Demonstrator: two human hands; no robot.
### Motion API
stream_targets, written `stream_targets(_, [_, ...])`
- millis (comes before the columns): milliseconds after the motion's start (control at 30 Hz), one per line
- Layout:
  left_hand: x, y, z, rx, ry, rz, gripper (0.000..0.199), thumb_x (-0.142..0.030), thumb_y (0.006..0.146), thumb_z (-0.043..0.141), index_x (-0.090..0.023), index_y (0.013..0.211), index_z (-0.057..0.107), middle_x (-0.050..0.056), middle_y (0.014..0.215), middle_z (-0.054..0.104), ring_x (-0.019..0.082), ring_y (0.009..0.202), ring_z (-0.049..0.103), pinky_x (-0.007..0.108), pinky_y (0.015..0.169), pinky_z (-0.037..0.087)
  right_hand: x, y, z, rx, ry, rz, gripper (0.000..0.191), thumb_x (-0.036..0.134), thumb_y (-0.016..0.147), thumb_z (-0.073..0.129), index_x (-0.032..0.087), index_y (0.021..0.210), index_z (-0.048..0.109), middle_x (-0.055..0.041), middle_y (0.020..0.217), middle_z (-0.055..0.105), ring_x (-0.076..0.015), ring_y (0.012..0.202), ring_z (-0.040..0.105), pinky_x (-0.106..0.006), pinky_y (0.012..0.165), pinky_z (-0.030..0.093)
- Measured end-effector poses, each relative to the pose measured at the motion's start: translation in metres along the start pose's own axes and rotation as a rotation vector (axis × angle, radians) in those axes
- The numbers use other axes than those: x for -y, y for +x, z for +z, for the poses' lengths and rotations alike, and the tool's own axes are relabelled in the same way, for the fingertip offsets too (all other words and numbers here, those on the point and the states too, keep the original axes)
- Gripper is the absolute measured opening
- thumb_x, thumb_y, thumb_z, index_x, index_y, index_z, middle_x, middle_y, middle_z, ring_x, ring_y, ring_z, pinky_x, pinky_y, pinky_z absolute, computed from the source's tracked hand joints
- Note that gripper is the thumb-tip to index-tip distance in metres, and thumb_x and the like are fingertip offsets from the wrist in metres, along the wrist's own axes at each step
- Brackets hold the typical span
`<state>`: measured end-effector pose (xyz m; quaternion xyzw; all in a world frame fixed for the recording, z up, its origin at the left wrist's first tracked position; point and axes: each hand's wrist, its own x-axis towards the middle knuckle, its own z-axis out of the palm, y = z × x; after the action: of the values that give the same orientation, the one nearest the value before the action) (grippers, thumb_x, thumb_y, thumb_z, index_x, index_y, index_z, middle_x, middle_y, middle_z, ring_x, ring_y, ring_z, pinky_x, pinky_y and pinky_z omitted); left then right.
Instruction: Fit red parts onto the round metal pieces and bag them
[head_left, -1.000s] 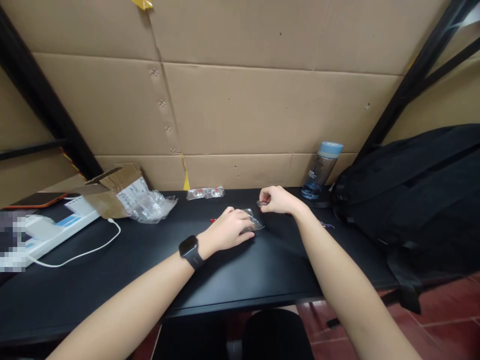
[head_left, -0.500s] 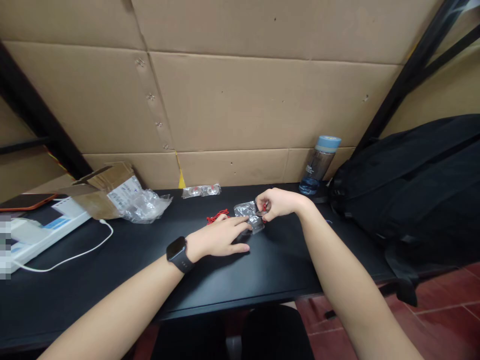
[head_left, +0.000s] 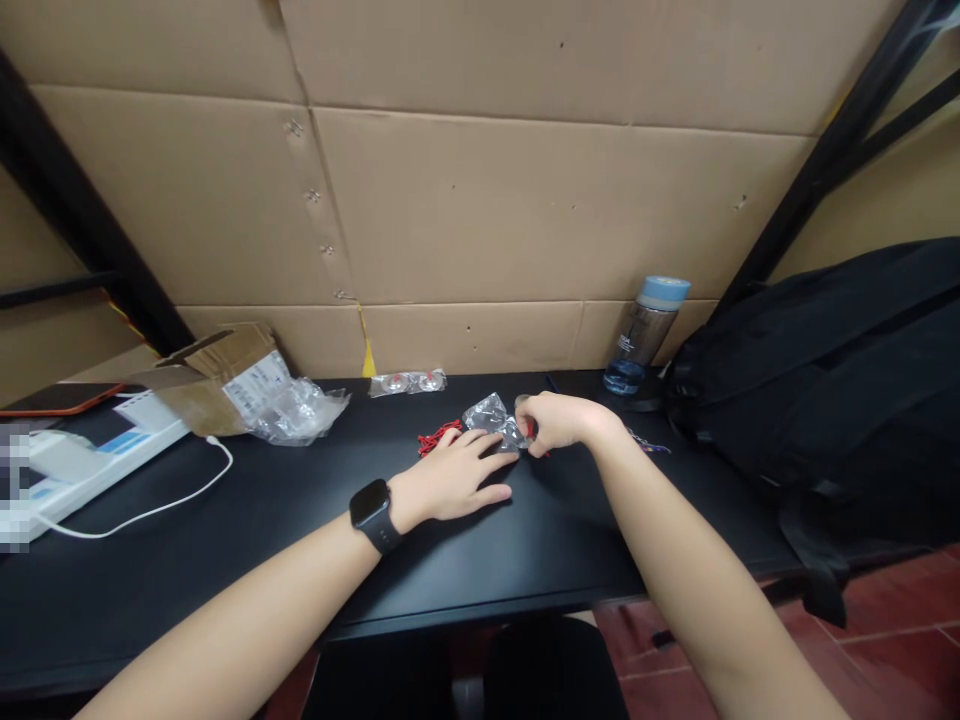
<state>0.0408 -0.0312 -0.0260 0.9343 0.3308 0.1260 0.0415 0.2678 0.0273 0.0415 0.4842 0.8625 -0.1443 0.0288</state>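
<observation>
My left hand (head_left: 465,474) rests palm down with its fingers spread, the fingertips touching the near edge of a clear plastic bag (head_left: 489,412). A red cord bundle (head_left: 437,438) lies just behind and left of that hand. At the bag's right side, my right hand (head_left: 551,420) is closed in a pinch; a bit of red shows between its fingers, but what it grips is mostly hidden. Beyond the right wrist, some thin coloured strands (head_left: 651,445) lie on the black table (head_left: 300,520).
Two small clear packets (head_left: 409,382) lie by the cardboard wall. An opened cardboard box (head_left: 217,385) with crumpled plastic (head_left: 307,410) and a white power strip (head_left: 112,455) stand left. A water bottle (head_left: 643,335) and black backpack (head_left: 840,390) are right.
The plastic bag has crumpled and shifted a little to the left relative to my right hand. More of the red cord shows behind my left hand, and the view has turned slightly.
</observation>
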Motion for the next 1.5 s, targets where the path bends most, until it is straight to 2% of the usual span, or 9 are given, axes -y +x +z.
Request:
stream_targets(200, [-0.001,0.001,0.001,0.019,0.031,-0.033,0.053,-0.06,0.1,0.038,-0.035,0.145,0.05,0.012,0.155,0.043,0.036,0.141,0.039,0.057,0.109,0.034,-0.002,0.003,0.003,0.013,-0.042,0.031,0.031,0.015,0.056,0.08,0.022,0.086,0.075,-0.0016,0.078,0.072,-0.0175,0.063,0.063,-0.026,0.059,0.042])
stream_targets(400, [0.0,0.001,0.001,0.058,0.03,-0.05,0.055,-0.062,0.101,0.033,-0.036,0.147,0.047,0.012,0.158,0.04,0.036,0.143,0.037,0.058,0.11,0.034,0.005,0.005,0.002,0.052,-0.098,0.012,0.033,0.023,0.065,0.08,0.021,0.098,0.078,-0.0042,0.088,0.075,-0.0193,0.075,0.067,-0.024,0.064,0.044])
stream_targets(633, [0.001,0.001,0.001,0.055,0.019,-0.048,0.054,-0.061,0.101,0.034,-0.037,0.147,0.047,0.011,0.16,0.037,0.037,0.145,0.034,0.06,0.109,0.035,0.01,0.016,0.012,-0.104,-0.066,-0.046,0.028,0.028,0.069,0.081,0.021,0.096,0.076,-0.0034,0.084,0.072,-0.0174,0.072,0.065,-0.024,0.062,0.041])
stream_targets(767, [0.0,0.001,0.001,0.055,0.02,-0.048,0.055,-0.061,0.101,0.035,-0.035,0.148,0.048,0.014,0.16,0.036,0.037,0.146,0.034,0.061,0.11,0.034,0.005,0.017,0.013,-0.089,-0.021,-0.113,0.032,0.018,0.066,0.08,0.023,0.097,0.073,0.0003,0.082,0.072,-0.0155,0.071,0.063,-0.022,0.059,0.038])
stream_targets(867, [0.0,0.0,0.002,0.05,0.02,-0.051,0.055,-0.06,0.101,0.037,-0.035,0.148,0.048,0.013,0.161,0.034,0.038,0.146,0.033,0.061,0.111,0.033,0.004,0.018,0.013,-0.11,-0.014,-0.09,0.033,0.014,0.067,0.077,0.024,0.098,0.071,0.0016,0.081,0.071,-0.0145,0.068,0.063,-0.022,0.058,0.036])
stream_targets(1133, [-0.001,0.0,0.001,0.053,0.046,-0.061,0.052,-0.057,0.102,0.036,-0.036,0.148,0.047,0.011,0.164,0.029,0.035,0.15,0.027,0.058,0.113,0.031,0.016,0.027,0.024,-0.309,-0.168,0.038,0.034,0.038,0.072,0.083,0.029,0.101,0.068,-0.0027,0.091,0.072,-0.019,0.075,0.065,-0.025,0.06,0.033])
stream_targets(1200, [0.001,0.0,0.001,0.054,0.049,-0.07,0.051,-0.057,0.102,0.035,-0.037,0.147,0.048,0.01,0.164,0.029,0.035,0.15,0.026,0.059,0.113,0.03,0.014,0.029,0.025,-0.313,-0.156,0.018,0.034,0.038,0.073,0.083,0.029,0.102,0.067,-0.0015,0.089,0.072,-0.0186,0.075,0.065,-0.025,0.061,0.033])
stream_targets(1333, [0.003,0.0,0.0,0.05,0.042,-0.075,0.047,-0.056,0.102,0.036,-0.041,0.145,0.05,0.008,0.165,0.026,0.037,0.15,0.022,0.063,0.111,0.029,0.007,0.029,0.025,-0.247,-0.083,-0.081,0.036,0.025,0.074,0.081,0.031,0.105,0.065,0.0043,0.084,0.071,-0.0147,0.073,0.065,-0.023,0.059,0.032])
stream_targets(1500, [0.004,0.0,-0.001,0.028,0.043,-0.084,0.042,-0.053,0.102,0.039,-0.044,0.141,0.054,0.006,0.165,0.026,0.039,0.15,0.02,0.064,0.109,0.031,0.005,0.032,0.03,-0.412,-0.148,-0.038,0.03,0.032,0.08,0.077,0.029,0.106,0.063,0.0003,0.102,0.07,-0.017,0.083,0.065,-0.024,0.058,0.03])
